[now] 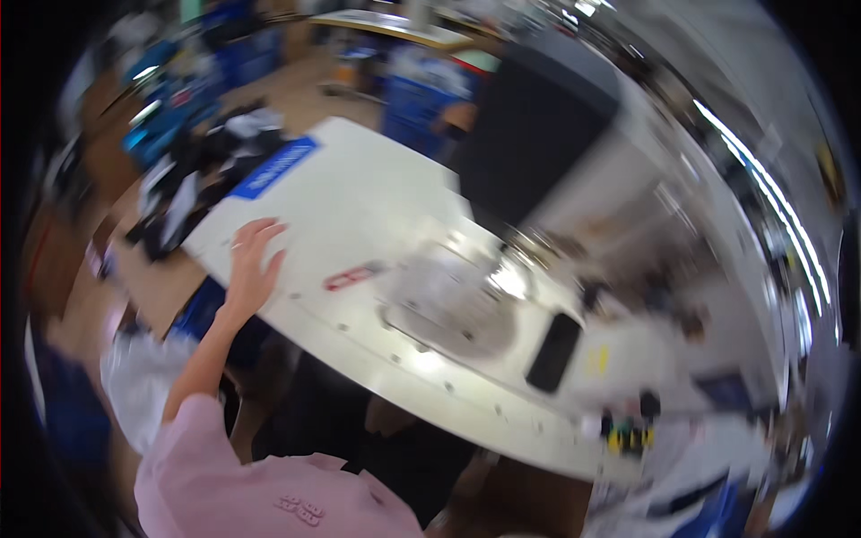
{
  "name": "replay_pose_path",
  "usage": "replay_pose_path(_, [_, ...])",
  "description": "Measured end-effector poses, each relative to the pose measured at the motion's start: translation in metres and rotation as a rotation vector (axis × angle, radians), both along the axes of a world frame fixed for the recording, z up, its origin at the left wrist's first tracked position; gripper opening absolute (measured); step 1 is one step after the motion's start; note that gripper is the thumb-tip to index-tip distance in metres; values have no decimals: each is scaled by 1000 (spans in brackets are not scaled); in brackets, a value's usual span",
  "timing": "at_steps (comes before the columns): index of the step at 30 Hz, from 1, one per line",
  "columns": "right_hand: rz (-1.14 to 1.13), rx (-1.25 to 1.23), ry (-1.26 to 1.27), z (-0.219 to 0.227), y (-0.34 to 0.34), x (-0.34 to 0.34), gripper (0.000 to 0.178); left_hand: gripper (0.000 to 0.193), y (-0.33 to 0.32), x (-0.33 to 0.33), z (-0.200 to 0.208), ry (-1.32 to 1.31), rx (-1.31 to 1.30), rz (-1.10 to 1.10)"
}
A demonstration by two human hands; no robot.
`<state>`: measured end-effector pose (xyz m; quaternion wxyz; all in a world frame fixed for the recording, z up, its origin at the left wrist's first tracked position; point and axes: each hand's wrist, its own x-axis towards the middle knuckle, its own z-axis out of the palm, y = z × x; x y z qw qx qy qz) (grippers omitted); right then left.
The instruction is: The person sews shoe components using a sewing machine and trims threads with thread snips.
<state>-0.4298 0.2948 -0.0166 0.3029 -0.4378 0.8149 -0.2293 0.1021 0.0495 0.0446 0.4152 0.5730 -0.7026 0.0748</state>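
Observation:
My left hand (254, 269) is at the left end of a white sewing table (341, 188). Its fingers are spread and nothing is in them; blur hides whether they touch the surface. My right hand is out of view. A small red tool (352, 276), perhaps thread snips, lies on the tabletop to the right of that hand. Farther right, a sewing machine (543, 117) with a dark head stands over a shiny metal plate (448, 300), its needle area lit. Right of the plate rests a black phone-like slab (554, 352).
A blue label (276, 168) sticks to the table's far left edge. Dark and white cloth (193, 184) is heaped beyond it. Blue crates (421, 99) stand behind the table. Small yellow and black items (630, 437) lie at the right end. White fabric (139, 381) hangs at the left.

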Motion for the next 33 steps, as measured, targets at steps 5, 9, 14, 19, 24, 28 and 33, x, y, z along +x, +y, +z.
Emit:
replay_pose_path(5, [21,251,37,79,-13,24,29,47,-25,90,-15,70,0,227])
replay_pose_path(9, [-96,434,78,116,-1,36,33,45,-94,157,-39,371,123,346])
replay_pose_path(14, [-212,541,111,144,13,48,37,45,-192,218,-43,1203,556,208])
replay_pose_path(19, [-193,464,85,154,19,53,38,30,-215,245,-51,1148,235,493])
replay_pose_path(24, [3,393,-6,158,-7,55,45,13,-134,245,36,648,-488,423])
replay_pose_path(28, [399,6,-238,170,-60,101,38,11,-46,174,125,521,-242,46])
replay_pose_path(33, [621,-473,-784,165,-136,218,79,12,26,57,176,159,97,-571])
